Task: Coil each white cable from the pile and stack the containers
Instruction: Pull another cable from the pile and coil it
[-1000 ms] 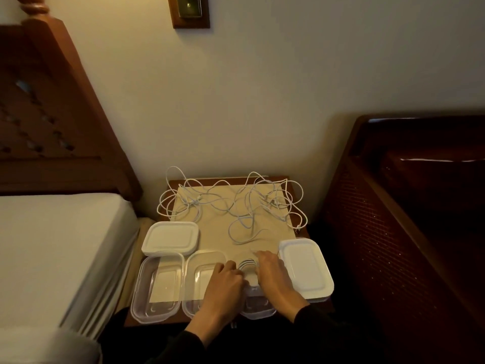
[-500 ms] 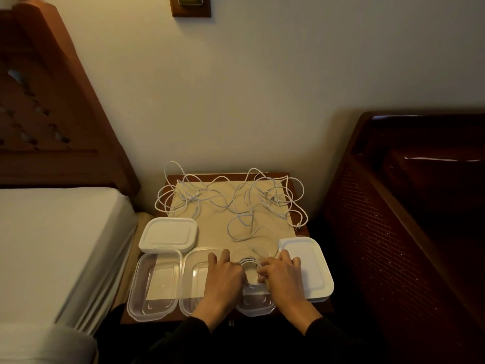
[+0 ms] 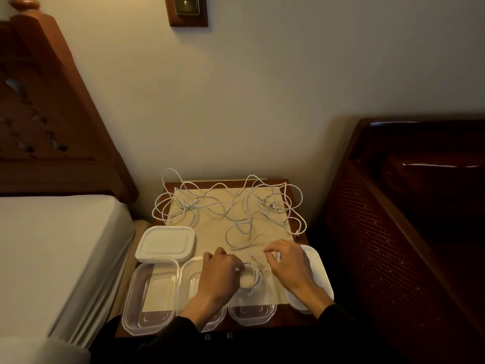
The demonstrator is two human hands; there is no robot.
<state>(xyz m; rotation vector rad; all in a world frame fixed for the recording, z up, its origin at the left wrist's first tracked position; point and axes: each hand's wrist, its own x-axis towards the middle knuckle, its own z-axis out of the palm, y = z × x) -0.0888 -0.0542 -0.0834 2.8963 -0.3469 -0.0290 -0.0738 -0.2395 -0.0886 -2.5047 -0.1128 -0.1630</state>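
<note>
A tangled pile of white cables (image 3: 236,206) lies across the back of the small wooden table (image 3: 286,319). Three clear containers line the front edge: the left one (image 3: 151,295), the middle one (image 3: 190,271) partly under my left wrist, and the right one (image 3: 252,311). A coiled white cable (image 3: 254,278) sits in the right one. My left hand (image 3: 219,274) grips the coil's left side with curled fingers. My right hand (image 3: 286,264) hovers just right of the coil and seems to pinch a thin loose strand.
A white lid (image 3: 165,243) lies behind the left container, and another white lid (image 3: 316,269) sits at the table's right edge under my right wrist. A beige mat (image 3: 210,232) covers the tabletop. A bed (image 3: 52,245) flanks the left, dark wooden furniture (image 3: 393,232) the right.
Both hands were pressed together over the coil. Now they have spread apart: my right hand has moved right and back off the coil, and my left hand's fingers have curled.
</note>
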